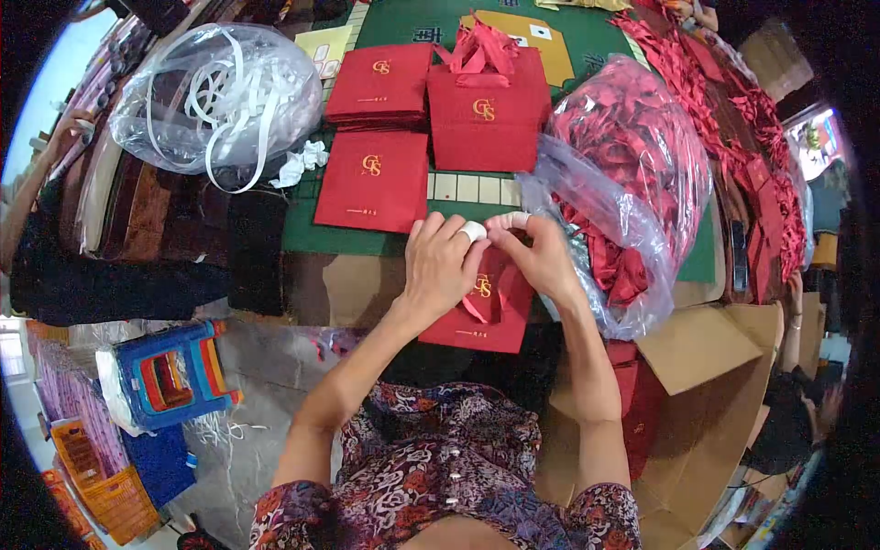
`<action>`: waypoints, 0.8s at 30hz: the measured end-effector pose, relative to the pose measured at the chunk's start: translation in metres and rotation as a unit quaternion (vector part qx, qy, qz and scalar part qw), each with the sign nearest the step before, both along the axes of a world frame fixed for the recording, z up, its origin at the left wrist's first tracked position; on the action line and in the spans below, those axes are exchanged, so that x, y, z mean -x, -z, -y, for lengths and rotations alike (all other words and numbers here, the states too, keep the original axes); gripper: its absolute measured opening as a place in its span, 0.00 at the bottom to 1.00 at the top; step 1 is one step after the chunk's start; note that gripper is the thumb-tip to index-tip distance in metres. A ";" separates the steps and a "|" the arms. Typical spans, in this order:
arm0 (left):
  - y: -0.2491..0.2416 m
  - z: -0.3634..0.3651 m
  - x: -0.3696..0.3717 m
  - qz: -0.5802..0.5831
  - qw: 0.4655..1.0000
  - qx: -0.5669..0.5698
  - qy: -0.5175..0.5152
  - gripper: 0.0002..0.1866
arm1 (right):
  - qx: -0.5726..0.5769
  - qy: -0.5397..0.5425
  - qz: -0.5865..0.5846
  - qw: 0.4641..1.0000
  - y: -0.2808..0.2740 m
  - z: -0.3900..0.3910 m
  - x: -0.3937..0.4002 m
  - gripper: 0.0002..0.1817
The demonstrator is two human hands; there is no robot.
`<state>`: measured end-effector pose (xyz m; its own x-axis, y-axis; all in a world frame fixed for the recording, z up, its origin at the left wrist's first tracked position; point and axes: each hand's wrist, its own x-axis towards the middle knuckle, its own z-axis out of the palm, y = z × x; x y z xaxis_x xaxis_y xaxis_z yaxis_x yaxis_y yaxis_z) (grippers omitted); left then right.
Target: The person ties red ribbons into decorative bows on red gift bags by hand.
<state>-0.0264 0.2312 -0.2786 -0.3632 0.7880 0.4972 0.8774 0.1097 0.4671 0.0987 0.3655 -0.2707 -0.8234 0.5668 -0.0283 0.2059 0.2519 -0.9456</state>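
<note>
A red paper gift bag (490,337) with a gold logo lies at the table's front edge, in front of my body. A red ribbon (496,307) hangs in a loop over its face. My left hand (443,264) is closed at the bag's top edge, its fingers curled in towards the other hand. My right hand (543,259) meets it there in a pinch, thumb against a finger. Both appear to grip the ribbon at the bag's top, though the fingers hide the pinched part. White tape wraps a finger on each hand.
Red bags (380,87) are stacked behind, beside an upright bag (490,119) with ribbons on top. A plastic sack of red ribbons (632,156) bulges at right, a clear bag of white cord (225,101) at left. An open cardboard box (701,403) and stacked stools (174,376) flank me.
</note>
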 end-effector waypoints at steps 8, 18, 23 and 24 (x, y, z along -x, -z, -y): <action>-0.003 0.000 0.001 0.010 1.000 -0.008 0.025 0.07 | 0.089 0.021 -0.035 0.995 0.007 0.000 -0.001 0.12; -0.002 0.008 0.005 0.058 0.995 -0.069 0.040 0.16 | 0.115 0.019 -0.042 0.992 -0.008 0.000 -0.005 0.09; -0.012 0.037 -0.001 0.226 0.971 -0.057 -0.060 0.23 | 0.163 0.079 -0.091 0.979 -0.012 -0.004 -0.008 0.10; -0.012 0.043 0.002 0.256 0.964 -0.014 -0.074 0.25 | 0.160 0.078 -0.093 0.979 -0.012 -0.004 -0.008 0.10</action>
<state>-0.0284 0.1879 -0.2664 -0.6749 0.6966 0.2434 0.5062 0.1970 0.8396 0.1066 0.3697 -0.2585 -0.7346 0.6734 -0.0827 0.0341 -0.0852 -0.9958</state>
